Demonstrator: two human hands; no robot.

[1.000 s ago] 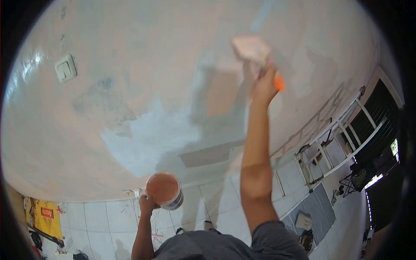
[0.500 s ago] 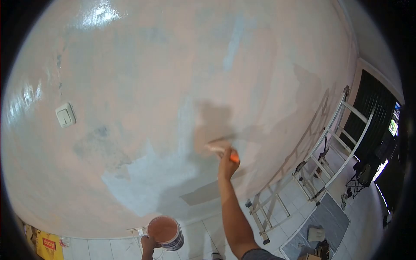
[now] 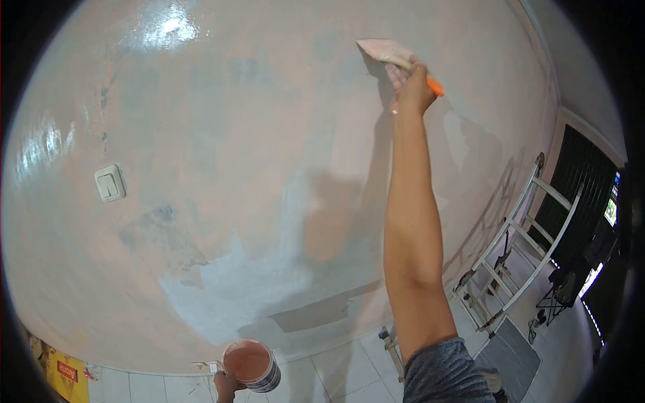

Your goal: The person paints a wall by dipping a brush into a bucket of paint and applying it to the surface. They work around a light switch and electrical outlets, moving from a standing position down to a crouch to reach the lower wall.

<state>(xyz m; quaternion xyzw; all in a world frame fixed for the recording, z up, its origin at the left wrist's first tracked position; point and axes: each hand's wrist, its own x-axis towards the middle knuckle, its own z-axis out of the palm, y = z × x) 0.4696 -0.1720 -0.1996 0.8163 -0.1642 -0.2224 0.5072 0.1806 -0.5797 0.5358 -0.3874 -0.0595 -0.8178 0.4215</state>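
My right hand (image 3: 415, 87) is wrapped round the handle of a paintbrush (image 3: 387, 51) with an orange handle end. The bristles, coated in pale pink paint, lie against or very near the upper part of the wall (image 3: 255, 134). Low in the view, my left hand (image 3: 227, 385) grips the side of a paint bucket (image 3: 248, 361) holding pinkish-brown paint. Patchy pink covers much of the wall, with pale blue-grey areas showing lower down. A fresh pink patch (image 3: 326, 232) sits below the brush, partly in shadow.
A white light switch (image 3: 109, 183) is on the wall at left. An aluminium ladder (image 3: 514, 235) stands at right, near a grey mat (image 3: 514, 359) on the tiled floor. A yellow bag (image 3: 67, 376) lies at lower left. Beyond the ladder is a folding chair (image 3: 559, 290).
My right hand has swept the brush up and to the right, from the middle of the wall to its upper part. The bucket stays low in my left hand.
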